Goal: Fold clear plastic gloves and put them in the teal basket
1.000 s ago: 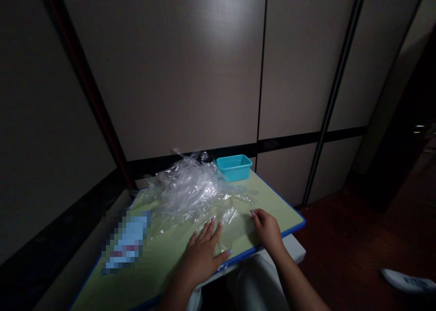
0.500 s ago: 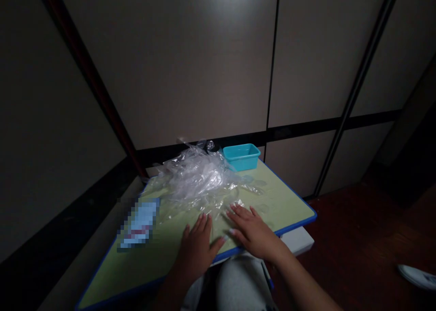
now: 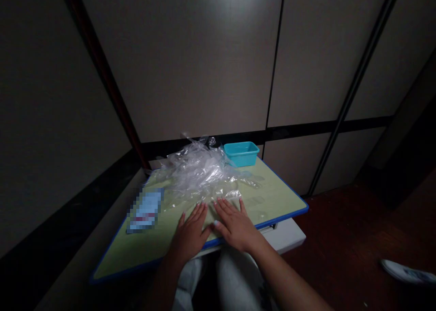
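My left hand (image 3: 190, 234) lies flat near the front edge of a pale green table (image 3: 279, 190) with a blue rim, fingers stretched forward. Beside it, thumbs close together, my right hand (image 3: 235, 224) is also flat, palm down, its fingers spread over the near edge of some clear plastic. A heap of crumpled clear plastic bags (image 3: 200, 168) spreads over the table just beyond my fingertips. Whether a single bag lies under my palms I cannot tell.
A turquoise plastic basket (image 3: 242, 155) stands at the back of the table. At the left lies a blurred-out light blue item (image 3: 147, 209). Cabinet panels (image 3: 204, 75) rise behind. A white drawer or shelf (image 3: 286, 236) juts below the table, and a shoe (image 3: 407, 272) shows at right.
My right hand has shifted left, closer to my left hand. The view has turned slightly; the bags and basket stay in place.
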Demonstrator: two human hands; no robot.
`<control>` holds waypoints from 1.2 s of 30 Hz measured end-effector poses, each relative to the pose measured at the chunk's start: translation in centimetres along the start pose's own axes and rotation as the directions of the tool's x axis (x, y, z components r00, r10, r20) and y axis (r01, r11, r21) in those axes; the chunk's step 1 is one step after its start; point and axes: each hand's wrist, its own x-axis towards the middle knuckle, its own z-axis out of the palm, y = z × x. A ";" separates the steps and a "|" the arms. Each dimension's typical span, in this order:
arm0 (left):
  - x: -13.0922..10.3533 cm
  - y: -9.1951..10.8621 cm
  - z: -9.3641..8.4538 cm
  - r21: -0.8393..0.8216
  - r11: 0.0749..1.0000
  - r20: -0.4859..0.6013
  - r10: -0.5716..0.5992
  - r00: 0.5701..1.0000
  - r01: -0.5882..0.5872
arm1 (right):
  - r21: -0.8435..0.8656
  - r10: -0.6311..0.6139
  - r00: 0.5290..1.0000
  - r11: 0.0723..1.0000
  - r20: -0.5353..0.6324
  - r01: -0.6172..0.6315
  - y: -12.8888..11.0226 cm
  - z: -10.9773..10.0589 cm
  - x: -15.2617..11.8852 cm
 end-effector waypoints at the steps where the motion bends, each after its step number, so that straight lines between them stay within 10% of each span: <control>1: 0.0 0.0 0.2 0.000 1.000 0.024 0.006 1.000 -0.006 | 0.023 -0.031 0.999 0.999 0.016 0.031 -0.6 0.2 0.0; 15: 0.3 -0.9 0.1 -0.006 1.000 0.076 0.009 0.997 -0.009 | -0.041 0.045 0.999 0.998 0.020 -0.044 1.2 1.2 -1.2; 29: -0.1 -0.5 -0.3 -0.044 0.999 0.056 -0.009 0.998 0.011 | -0.297 0.458 0.889 0.845 -0.032 -0.446 7.7 -1.7 -4.5; 32: -0.4 -0.4 -0.4 -0.042 0.999 0.056 0.007 0.998 -0.004 | -0.315 0.501 0.857 0.799 -0.120 -0.512 7.2 -1.1 -3.8; 36: -0.6 -0.3 -0.4 -0.044 0.999 0.045 0.008 0.999 -0.006 | -0.246 0.354 0.931 0.898 -0.091 -0.365 3.9 0.2 -1.8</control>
